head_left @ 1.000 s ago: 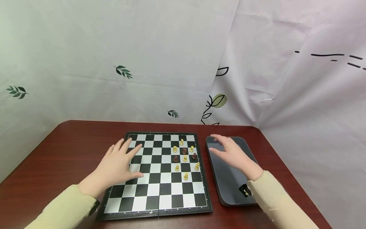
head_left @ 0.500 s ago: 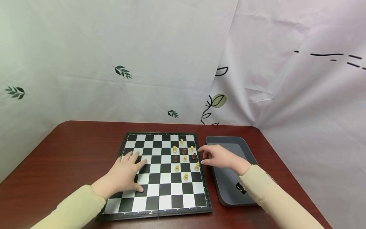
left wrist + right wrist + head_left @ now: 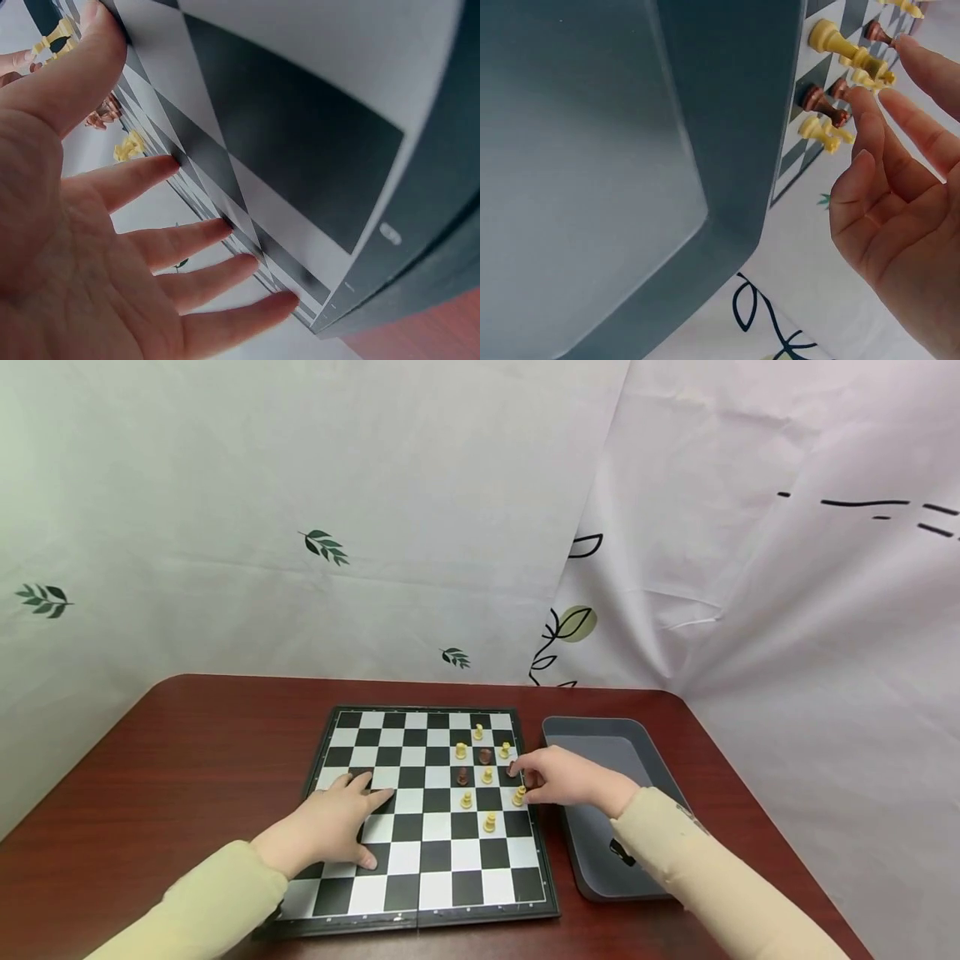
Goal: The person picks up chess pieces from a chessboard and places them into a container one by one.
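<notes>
My left hand (image 3: 324,828) rests on the left part of a black-and-white chessboard (image 3: 405,858), fingers spread; in the left wrist view the fingertips meet its surface. At the board's right edge, my right hand (image 3: 572,777) reaches over a yellow chess piece (image 3: 519,797) and a dark brown one (image 3: 511,769), partly covered by the fingers. In the right wrist view the thumb and index finger stand apart near the tall yellow piece's top (image 3: 876,69); the other fingers are bent. Several more yellow pieces (image 3: 490,822) and brown pieces (image 3: 462,776) stand upright nearby.
A grey tray (image 3: 592,872) lies right of the board, beneath the right forearm, with a small black item (image 3: 622,852) by the sleeve. All of it sits on a reddish-brown table (image 3: 225,727). A pale printed curtain (image 3: 420,527) hangs behind.
My right hand has moved left from above the tray to the pieces at the board's right edge. My left hand has come down and slightly right onto the board. The pieces have not visibly moved.
</notes>
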Available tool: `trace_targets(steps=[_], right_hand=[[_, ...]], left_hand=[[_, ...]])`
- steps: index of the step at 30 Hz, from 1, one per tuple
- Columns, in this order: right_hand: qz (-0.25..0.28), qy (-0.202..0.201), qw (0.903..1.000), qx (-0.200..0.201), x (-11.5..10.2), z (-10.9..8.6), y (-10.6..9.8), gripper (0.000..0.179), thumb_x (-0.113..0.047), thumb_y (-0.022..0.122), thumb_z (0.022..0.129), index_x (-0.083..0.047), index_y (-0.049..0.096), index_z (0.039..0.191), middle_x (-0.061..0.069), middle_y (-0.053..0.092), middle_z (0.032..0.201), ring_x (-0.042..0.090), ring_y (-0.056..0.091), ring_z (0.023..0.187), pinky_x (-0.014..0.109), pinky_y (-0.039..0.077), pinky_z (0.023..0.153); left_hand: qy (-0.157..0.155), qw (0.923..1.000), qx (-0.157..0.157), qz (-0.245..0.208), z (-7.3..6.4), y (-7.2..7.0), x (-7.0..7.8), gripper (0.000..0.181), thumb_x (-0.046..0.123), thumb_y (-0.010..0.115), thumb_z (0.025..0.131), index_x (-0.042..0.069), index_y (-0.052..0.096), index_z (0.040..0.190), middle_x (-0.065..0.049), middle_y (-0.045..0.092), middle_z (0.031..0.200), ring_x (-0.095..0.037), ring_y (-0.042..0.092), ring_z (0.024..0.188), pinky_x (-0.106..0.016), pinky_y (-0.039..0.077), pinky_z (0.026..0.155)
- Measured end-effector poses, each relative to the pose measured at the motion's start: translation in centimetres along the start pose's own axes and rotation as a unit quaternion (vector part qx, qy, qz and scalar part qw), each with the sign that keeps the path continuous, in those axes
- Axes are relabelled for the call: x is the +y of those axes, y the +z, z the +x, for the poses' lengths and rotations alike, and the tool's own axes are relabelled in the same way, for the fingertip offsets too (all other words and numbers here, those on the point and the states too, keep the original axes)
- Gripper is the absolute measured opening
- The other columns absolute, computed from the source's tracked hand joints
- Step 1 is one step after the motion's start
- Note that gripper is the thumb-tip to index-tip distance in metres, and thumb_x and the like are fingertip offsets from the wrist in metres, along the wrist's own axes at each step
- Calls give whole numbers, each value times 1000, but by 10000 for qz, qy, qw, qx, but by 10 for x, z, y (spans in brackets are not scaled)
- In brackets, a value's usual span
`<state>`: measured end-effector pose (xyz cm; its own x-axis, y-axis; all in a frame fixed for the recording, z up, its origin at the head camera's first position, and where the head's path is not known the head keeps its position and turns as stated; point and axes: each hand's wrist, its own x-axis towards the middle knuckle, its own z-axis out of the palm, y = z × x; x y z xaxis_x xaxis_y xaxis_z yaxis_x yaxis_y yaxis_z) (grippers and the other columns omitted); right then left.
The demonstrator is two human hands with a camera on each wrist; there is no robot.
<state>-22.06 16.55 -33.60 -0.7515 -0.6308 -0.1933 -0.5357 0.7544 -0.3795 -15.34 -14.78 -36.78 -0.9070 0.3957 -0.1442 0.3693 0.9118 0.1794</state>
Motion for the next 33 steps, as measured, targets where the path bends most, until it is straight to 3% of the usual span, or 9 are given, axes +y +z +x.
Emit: trace_targets(steps=[4,13,33], right_hand=[[-6,-23,9999,-122,2,3,3,28,-12,74,81,-7,67,108,-5,55,73,7,45,60,21,40,57],[360,-63,9991,-236,11,5,10,21,-11,73,82,-9,70,103,-6,56,73,6,46,61,20,39,57],[559,-380,9976,167,20,5,19,3,-13,71,84,-13,70,87,-10,55,68,1,45,61,19,39,58]], left_hand=[[-31,9998,-160,-135,1,0,1,90,42,87,58,7,53,134,-32,40,138,-54,41,122,-62,45,86],[-3,9998,-154,-135,1,1,2,90,41,86,59,7,52,135,-32,39,139,-53,41,123,-62,45,86],[-103,9997,-180,-136,0,1,3,90,41,85,60,9,52,136,-31,39,140,-53,40,123,-64,44,84]])
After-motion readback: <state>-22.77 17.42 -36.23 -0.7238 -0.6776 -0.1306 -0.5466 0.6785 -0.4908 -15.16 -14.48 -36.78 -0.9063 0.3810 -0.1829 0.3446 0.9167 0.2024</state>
